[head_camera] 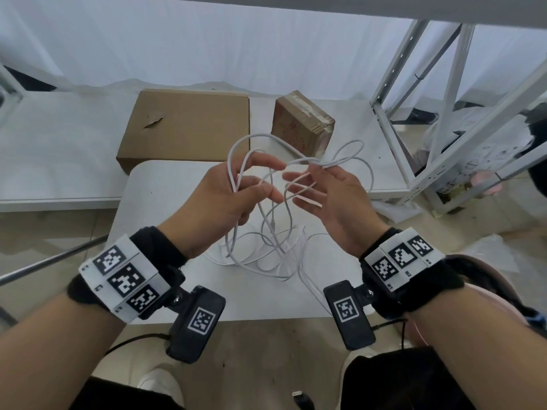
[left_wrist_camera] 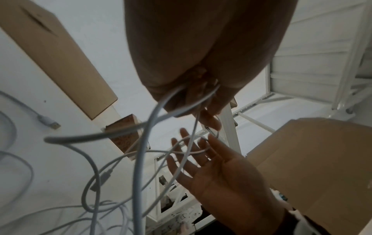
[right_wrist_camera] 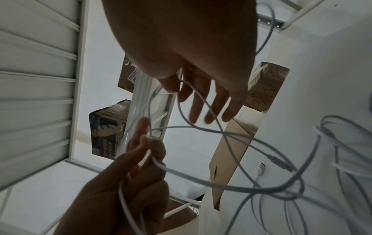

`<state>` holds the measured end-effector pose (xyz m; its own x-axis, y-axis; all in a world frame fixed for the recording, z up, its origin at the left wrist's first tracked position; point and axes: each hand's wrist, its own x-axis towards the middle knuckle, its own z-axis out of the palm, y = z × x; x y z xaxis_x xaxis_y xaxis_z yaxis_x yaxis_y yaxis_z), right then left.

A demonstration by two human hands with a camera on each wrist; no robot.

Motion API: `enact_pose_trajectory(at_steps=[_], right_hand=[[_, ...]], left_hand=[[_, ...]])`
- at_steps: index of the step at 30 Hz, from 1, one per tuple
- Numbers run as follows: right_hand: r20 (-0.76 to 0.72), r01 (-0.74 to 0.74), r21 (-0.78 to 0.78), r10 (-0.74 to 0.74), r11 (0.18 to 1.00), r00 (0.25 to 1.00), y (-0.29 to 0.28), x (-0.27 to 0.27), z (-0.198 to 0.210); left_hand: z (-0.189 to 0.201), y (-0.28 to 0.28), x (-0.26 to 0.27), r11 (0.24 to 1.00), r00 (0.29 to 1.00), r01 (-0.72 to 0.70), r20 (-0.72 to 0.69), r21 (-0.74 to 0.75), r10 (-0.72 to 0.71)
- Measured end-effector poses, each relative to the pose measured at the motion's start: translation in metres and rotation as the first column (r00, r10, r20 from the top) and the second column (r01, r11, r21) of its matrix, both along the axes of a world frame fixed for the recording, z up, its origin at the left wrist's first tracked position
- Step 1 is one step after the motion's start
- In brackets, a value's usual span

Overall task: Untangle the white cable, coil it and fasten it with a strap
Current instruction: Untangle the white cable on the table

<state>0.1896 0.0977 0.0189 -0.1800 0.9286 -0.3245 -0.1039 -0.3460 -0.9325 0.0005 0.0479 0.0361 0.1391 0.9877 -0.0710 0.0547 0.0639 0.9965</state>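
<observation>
The white cable (head_camera: 266, 255) lies in a loose tangle on the small white table (head_camera: 154, 202), and several loops rise up to both hands. My left hand (head_camera: 276, 181) pinches strands of it between thumb and curled fingers, seen as left hand (right_wrist_camera: 145, 151) in the right wrist view. My right hand (head_camera: 299, 182) faces it with straight, spread fingers. Loops of cable (right_wrist_camera: 201, 179) hang over that right hand (right_wrist_camera: 201, 98) between thumb and forefinger. One USB plug (left_wrist_camera: 50, 122) rests on the table. I see no strap.
A flat cardboard box (head_camera: 186, 125) and a small taped box (head_camera: 302, 122) sit behind the table. A white metal rack (head_camera: 444, 113) stands to the right. A dark connector (head_camera: 302, 395) lies on the floor near my feet.
</observation>
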Motion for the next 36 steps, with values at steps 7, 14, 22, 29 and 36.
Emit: enact_pose_trajectory(at_steps=[7, 14, 22, 29, 36], right_hand=[[-0.095, -0.007, -0.005, 0.007, 1.000, 0.995, -0.004, -0.002, 0.009], [-0.188, 0.018, 0.037, -0.011, 0.999, 0.982, 0.000, 0.007, 0.018], [-0.347, 0.042, -0.060, -0.060, 0.997, 0.936, 0.006, 0.014, 0.019], [0.241, -0.215, -0.074, 0.227, 0.974, 0.944, -0.002, 0.013, 0.009], [0.133, -0.003, 0.011, 0.001, 1.000, 0.991, 0.000, 0.014, 0.015]], left_hand=[[-0.009, 0.010, -0.011, 0.956, 0.956, -0.267, -0.095, 0.125, 0.279], [-0.013, 0.010, -0.012, 0.859, 0.813, -0.365, -0.326, 0.358, 0.482], [-0.024, 0.011, -0.009, 0.923, 0.825, -0.272, -0.428, 0.272, 0.369], [-0.019, 0.011, -0.014, 0.863, 0.809, -0.343, -0.351, 0.371, 0.472], [-0.022, 0.013, -0.017, 0.944, 0.850, -0.289, -0.413, 0.158, 0.329]])
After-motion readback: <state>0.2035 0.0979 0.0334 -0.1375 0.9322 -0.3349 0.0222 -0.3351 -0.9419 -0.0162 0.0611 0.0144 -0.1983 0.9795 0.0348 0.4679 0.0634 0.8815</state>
